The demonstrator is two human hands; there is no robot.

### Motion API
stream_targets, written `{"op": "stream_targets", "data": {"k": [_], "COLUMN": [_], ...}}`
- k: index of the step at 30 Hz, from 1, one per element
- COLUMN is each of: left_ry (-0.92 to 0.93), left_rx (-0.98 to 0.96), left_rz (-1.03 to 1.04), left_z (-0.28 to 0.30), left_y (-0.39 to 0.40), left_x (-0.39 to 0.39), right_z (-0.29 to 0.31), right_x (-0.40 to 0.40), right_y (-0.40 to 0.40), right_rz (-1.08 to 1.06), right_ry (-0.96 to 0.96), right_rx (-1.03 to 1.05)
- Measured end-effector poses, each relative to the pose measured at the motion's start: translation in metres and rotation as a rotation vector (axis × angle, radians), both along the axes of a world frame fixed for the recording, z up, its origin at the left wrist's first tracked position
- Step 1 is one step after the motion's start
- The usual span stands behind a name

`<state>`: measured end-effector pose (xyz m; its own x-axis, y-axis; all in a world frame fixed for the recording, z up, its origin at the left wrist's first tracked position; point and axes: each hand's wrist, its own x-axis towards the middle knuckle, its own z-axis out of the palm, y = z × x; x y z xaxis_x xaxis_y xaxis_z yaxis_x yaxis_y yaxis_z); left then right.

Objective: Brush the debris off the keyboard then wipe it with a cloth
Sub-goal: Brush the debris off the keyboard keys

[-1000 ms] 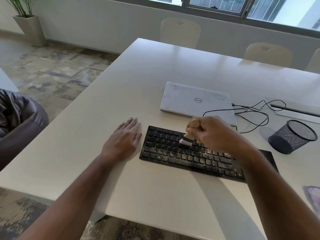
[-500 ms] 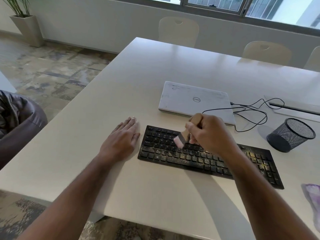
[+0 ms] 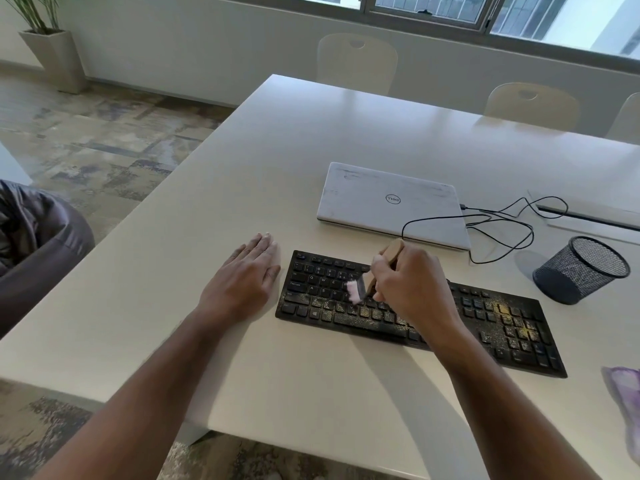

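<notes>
Keyboard lies flat on the table, near the front edge, long side roughly across the person's view. Yellowish debris is thick on the right-hand key block and lighter along the lower rows at centre.

Right hand is clenched round a small brush: wooden handle up toward the laptop, pale bristles down on the left-centre keys. Left hand lies flat and relaxed on the table, just beside the keyboard's left end, holding nothing.

Judgement: brushing step under way; much grit remains, so wiping is not due yet. A purple cloth, I think, sits at the right edge of view, partly cut off.

Risks from here:
- Strokes toward the far side could throw grit against the closed laptop and its cable, both just behind the keyboard.
- The keyboard is not pinned, so a firm stroke may slide it.
- Pressing too hard could drive particles between the keys instead of lifting them.
- The mesh pen holder stands near the right end; a wide sweep might tip it.
</notes>
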<state>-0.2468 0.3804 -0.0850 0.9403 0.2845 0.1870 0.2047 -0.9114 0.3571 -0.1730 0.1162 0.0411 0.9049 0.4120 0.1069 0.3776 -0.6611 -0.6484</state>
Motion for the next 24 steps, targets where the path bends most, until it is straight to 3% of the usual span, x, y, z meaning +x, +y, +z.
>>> {"op": "stream_targets", "data": {"k": [5, 11, 17, 24], "left_ry": [0.003, 0.005, 0.004, -0.006], "left_rx": [0.001, -0.003, -0.004, -0.009], "left_rz": [-0.001, 0.003, 0.002, -0.005], "left_z": [0.000, 0.001, 0.002, 0.001], "left_y": [0.000, -0.001, -0.001, 0.000], "left_x": [0.000, 0.000, 0.000, 0.000], "right_z": [0.004, 0.005, 0.000, -0.001], "right_x": [-0.002, -0.005, -0.011, -0.015], "right_y": [0.008, 0.018, 0.043, 0.051], "right_rz": [0.008, 0.070, 0.113, 0.145], "right_ry": [0.012, 0.029, 0.073, 0.072], "right_rx": [0.079, 0.017, 0.177, 0.079]}}
